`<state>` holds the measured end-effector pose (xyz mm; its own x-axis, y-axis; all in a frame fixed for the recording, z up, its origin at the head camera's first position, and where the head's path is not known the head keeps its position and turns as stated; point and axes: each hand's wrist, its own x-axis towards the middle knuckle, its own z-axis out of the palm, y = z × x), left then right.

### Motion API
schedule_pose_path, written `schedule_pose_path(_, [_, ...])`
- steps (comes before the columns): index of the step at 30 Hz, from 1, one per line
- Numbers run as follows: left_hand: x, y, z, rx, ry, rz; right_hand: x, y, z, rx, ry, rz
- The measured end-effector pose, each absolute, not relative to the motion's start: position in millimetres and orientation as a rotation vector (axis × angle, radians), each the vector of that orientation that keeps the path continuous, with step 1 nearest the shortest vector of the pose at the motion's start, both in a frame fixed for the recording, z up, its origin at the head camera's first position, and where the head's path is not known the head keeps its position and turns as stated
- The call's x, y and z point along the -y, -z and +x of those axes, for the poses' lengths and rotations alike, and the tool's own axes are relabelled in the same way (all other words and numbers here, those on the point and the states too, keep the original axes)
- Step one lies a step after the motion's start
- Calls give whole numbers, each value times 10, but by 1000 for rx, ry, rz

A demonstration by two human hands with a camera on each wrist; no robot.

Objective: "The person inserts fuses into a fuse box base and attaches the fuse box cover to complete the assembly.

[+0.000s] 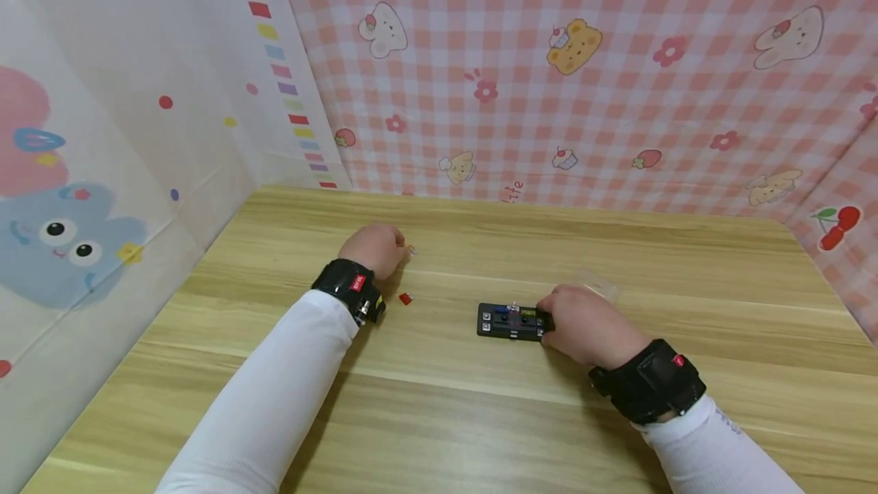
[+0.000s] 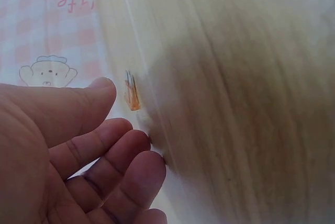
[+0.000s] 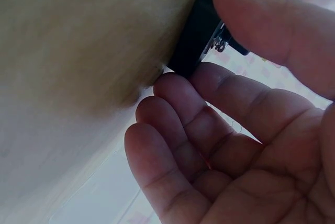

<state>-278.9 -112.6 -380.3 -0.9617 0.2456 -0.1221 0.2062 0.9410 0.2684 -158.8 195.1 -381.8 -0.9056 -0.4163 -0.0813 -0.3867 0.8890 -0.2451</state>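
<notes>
My left hand (image 1: 376,248) is at the back left of the table, beside a small see-through orange piece with metal prongs (image 2: 132,96), which looks like a blade fuse. In the left wrist view the thumb and bent fingers are apart, and the piece lies on the wood just beyond their tips. My right hand (image 1: 593,325) holds the right end of a black fuse block (image 1: 504,330) against the table, thumb on one side and index finger on the other. Small blue, yellow and clear parts sit along the block's middle, with metal terminals at its left end.
A red piece with a silvery end (image 1: 406,299) lies on the table between the left hand and the block. Behind the right hand is a clear plastic piece (image 1: 600,284). Patterned cloth (image 1: 521,120) stands along the table's back and left edges.
</notes>
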Motion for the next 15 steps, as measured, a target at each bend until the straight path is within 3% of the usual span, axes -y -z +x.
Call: schedule_pose_path(15, [1009, 3779, -2830, -2952, -276, 372, -1945, 3807, -1574, -2927, 312, -634])
